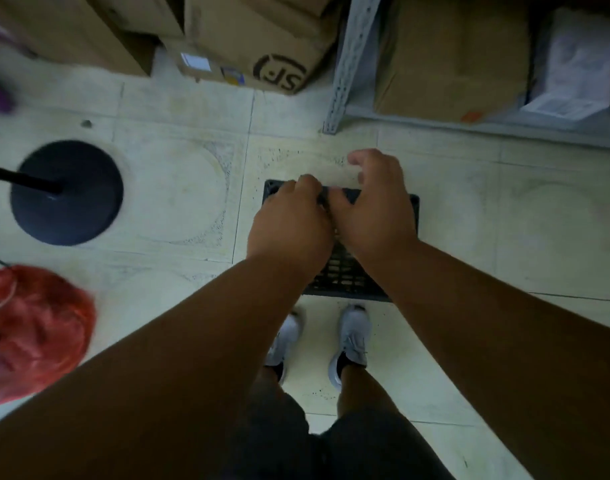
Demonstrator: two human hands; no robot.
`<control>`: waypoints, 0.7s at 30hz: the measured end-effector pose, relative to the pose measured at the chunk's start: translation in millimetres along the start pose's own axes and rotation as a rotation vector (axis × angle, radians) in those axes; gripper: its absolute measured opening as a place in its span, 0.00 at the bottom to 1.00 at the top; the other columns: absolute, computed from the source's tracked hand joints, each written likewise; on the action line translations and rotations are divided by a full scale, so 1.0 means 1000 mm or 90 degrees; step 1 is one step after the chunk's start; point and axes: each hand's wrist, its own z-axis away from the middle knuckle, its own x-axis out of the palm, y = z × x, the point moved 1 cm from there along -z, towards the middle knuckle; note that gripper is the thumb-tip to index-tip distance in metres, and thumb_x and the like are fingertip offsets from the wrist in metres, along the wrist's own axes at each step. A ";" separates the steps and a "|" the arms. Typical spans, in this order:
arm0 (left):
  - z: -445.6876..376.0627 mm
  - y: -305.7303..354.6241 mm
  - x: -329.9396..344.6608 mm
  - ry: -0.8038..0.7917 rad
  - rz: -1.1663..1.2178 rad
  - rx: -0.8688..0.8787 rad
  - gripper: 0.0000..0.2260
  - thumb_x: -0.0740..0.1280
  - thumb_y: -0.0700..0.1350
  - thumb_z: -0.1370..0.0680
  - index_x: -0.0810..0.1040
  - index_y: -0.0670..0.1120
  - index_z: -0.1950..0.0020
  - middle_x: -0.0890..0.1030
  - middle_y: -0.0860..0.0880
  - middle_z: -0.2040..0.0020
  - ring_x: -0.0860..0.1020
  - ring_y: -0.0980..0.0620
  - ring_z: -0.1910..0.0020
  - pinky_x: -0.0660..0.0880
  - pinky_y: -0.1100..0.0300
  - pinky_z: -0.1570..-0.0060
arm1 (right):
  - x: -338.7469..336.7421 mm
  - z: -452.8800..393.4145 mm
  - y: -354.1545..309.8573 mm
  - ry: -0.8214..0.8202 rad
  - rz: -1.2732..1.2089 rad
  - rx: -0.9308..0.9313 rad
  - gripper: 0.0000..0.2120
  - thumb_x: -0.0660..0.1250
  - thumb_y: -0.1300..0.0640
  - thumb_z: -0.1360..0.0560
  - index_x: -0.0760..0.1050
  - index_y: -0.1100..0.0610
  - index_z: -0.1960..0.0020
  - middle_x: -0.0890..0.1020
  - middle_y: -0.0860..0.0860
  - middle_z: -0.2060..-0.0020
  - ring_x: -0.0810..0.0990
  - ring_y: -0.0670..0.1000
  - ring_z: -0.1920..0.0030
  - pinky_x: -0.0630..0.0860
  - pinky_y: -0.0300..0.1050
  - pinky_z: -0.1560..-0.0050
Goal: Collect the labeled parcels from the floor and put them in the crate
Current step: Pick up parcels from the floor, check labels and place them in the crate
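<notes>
Crate [345, 275], black lattice plastic, sits beneath both hands; neither grip's state can be told.

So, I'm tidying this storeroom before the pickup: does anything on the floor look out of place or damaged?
Nothing looks damaged or spilled. The black crate sits flat on the tiles under both hands. A crumpled red bag lies loose on the floor at the left, and the SF carton rests skewed against its stack.
</notes>
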 end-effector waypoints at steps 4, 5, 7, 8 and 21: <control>0.045 0.062 -0.074 0.054 0.082 0.081 0.14 0.60 0.45 0.20 0.75 0.50 0.36 0.79 0.49 0.41 0.79 0.50 0.48 0.69 0.57 0.56 | -0.082 0.047 -0.067 0.108 -0.040 -0.021 0.19 0.69 0.54 0.24 0.72 0.51 0.34 0.72 0.50 0.36 0.75 0.48 0.39 0.71 0.40 0.44; 0.055 0.075 -0.086 0.060 0.096 0.107 0.13 0.60 0.45 0.20 0.75 0.50 0.36 0.79 0.49 0.41 0.79 0.50 0.49 0.70 0.58 0.56 | -0.099 0.061 -0.077 0.140 -0.048 -0.019 0.19 0.69 0.54 0.24 0.72 0.50 0.34 0.72 0.49 0.37 0.75 0.47 0.39 0.72 0.40 0.44; 0.078 0.098 -0.109 0.061 0.110 0.166 0.12 0.60 0.44 0.19 0.75 0.49 0.37 0.80 0.49 0.42 0.80 0.50 0.50 0.72 0.57 0.55 | -0.130 0.090 -0.091 0.193 -0.057 -0.007 0.19 0.69 0.53 0.24 0.72 0.49 0.34 0.72 0.47 0.37 0.75 0.46 0.40 0.74 0.41 0.44; 0.088 0.109 -0.119 0.058 0.114 0.196 0.12 0.60 0.44 0.19 0.76 0.50 0.37 0.80 0.49 0.42 0.80 0.50 0.50 0.72 0.57 0.54 | -0.144 0.104 -0.095 0.216 -0.064 0.003 0.20 0.69 0.53 0.24 0.71 0.49 0.34 0.72 0.47 0.37 0.75 0.44 0.41 0.74 0.39 0.45; 0.205 0.301 -0.130 -0.010 0.094 0.552 0.11 0.60 0.47 0.18 0.76 0.51 0.37 0.81 0.52 0.44 0.76 0.58 0.51 0.68 0.69 0.54 | -0.329 0.249 -0.056 0.530 -0.113 0.095 0.21 0.72 0.51 0.25 0.68 0.41 0.36 0.71 0.38 0.42 0.73 0.37 0.43 0.67 0.24 0.52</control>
